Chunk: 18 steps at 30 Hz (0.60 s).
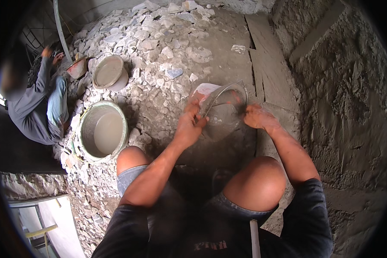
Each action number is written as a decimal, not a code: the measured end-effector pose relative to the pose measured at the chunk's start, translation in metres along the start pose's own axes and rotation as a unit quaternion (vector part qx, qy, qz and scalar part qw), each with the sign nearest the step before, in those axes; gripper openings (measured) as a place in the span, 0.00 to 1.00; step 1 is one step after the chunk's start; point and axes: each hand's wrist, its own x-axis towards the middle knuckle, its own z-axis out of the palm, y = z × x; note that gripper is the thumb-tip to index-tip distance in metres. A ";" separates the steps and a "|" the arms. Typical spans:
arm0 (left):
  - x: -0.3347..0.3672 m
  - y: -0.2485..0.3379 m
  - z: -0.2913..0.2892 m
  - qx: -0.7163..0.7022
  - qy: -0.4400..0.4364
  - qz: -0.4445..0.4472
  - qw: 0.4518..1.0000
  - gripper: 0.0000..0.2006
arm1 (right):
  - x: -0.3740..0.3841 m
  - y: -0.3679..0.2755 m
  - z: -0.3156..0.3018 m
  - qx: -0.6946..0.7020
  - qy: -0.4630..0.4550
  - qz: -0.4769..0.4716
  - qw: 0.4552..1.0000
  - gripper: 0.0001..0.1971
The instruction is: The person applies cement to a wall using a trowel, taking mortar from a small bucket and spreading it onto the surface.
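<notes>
A mortar-smeared bucket (225,112) is tipped over the wet grey mortar surface in front of my knees, its mouth toward me. Its outer side shows white and red patches. My left hand (190,125) is closed on the bucket's left side, thumb near the rim. On the opposite side my right hand (259,117) is curled against the rim or handle; which of the two is hidden. Wet mortar coats the inside of the bucket. Whether its lower edge touches the ground is hard to tell.
Left of me stand a large green-rimmed tub (82,133) of greyish liquid, a grey-filled bucket (124,79) and a small red bucket (76,69). A person (36,101) crouches beyond. Broken stones (146,56) cover the ground; a rough mortar wall (344,112) rises right.
</notes>
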 end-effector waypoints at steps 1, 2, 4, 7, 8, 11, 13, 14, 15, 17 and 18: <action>-0.002 -0.001 -0.001 -0.039 0.003 -0.006 0.999 0.10 | 0.000 -0.003 0.000 0.033 0.013 0.007 0.999 0.16; -0.004 -0.002 -0.003 -0.077 0.005 -0.011 0.997 0.09 | 0.001 -0.004 0.000 0.153 -0.157 0.047 0.974 0.16; -0.003 0.000 -0.008 -0.086 -0.001 -0.021 0.996 0.10 | -0.005 -0.011 0.003 0.266 -0.316 0.087 0.906 0.18; 0.000 -0.010 -0.009 -0.095 -0.014 -0.031 0.995 0.13 | -0.029 -0.036 0.014 0.544 -0.242 0.247 0.764 0.20; 0.006 -0.013 -0.005 -0.100 -0.019 -0.026 0.994 0.15 | -0.034 -0.036 0.015 0.545 -0.233 0.253 0.765 0.20; 0.016 -0.017 0.013 -0.067 0.010 -0.038 0.997 0.16 | -0.047 -0.028 0.024 0.652 -0.176 0.264 0.688 0.19; 0.017 -0.022 0.018 -0.204 0.025 -0.101 0.973 0.27 | -0.049 -0.032 0.013 0.641 -0.147 0.288 0.697 0.19; 0.018 -0.024 0.011 -0.203 -0.004 -0.122 0.972 0.33 | -0.048 -0.034 0.004 0.624 -0.139 0.297 0.709 0.19; 0.019 -0.023 0.011 -0.250 0.002 -0.144 0.958 0.32 | -0.050 -0.031 -0.006 0.611 -0.128 0.287 0.727 0.18; 0.021 -0.031 0.009 -0.305 0.049 -0.156 0.938 0.18 | -0.058 -0.024 -0.027 0.601 -0.109 0.271 0.744 0.17; 0.024 -0.028 0.015 -0.311 0.036 -0.148 0.938 0.18 | -0.065 -0.016 -0.036 0.570 -0.094 0.235 0.782 0.15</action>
